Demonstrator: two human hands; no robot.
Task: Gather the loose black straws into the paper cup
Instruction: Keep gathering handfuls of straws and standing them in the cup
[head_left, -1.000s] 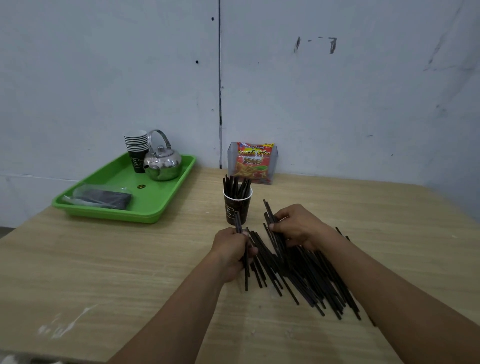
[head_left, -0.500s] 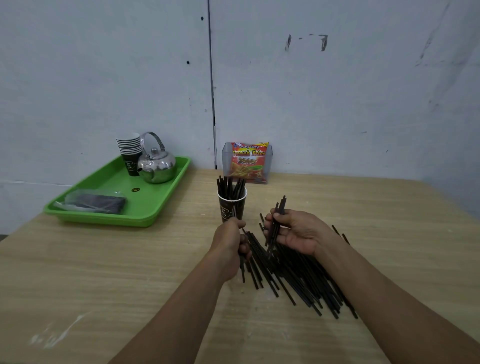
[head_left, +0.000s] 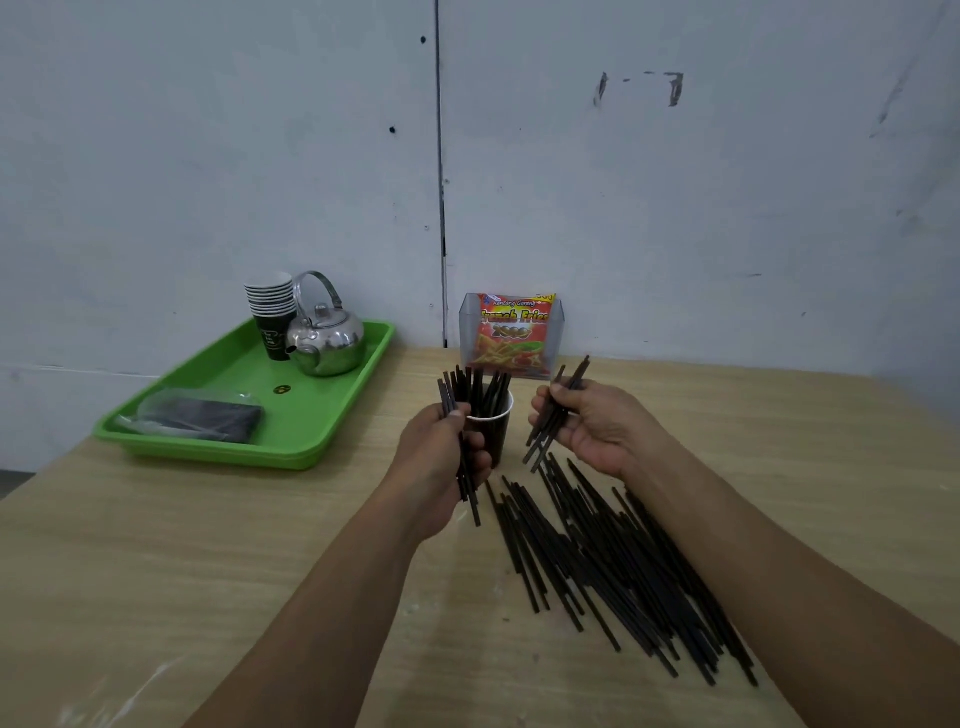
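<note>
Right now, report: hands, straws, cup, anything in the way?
Left-hand grip holds a straw bunch at the paper cup. Right-hand grip holds a second bunch. Cup upright, partly filled; loose pile on the table. Nothing else in the way.

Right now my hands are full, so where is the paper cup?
Head view: the paper cup stands mid-table between the left hand and the right hand, which both hold black straws, just in front of the snack packet.

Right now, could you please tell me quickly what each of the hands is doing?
Left hand: closed around a small bundle of black straws, beside the paper cup.
Right hand: closed around another few black straws.
</note>
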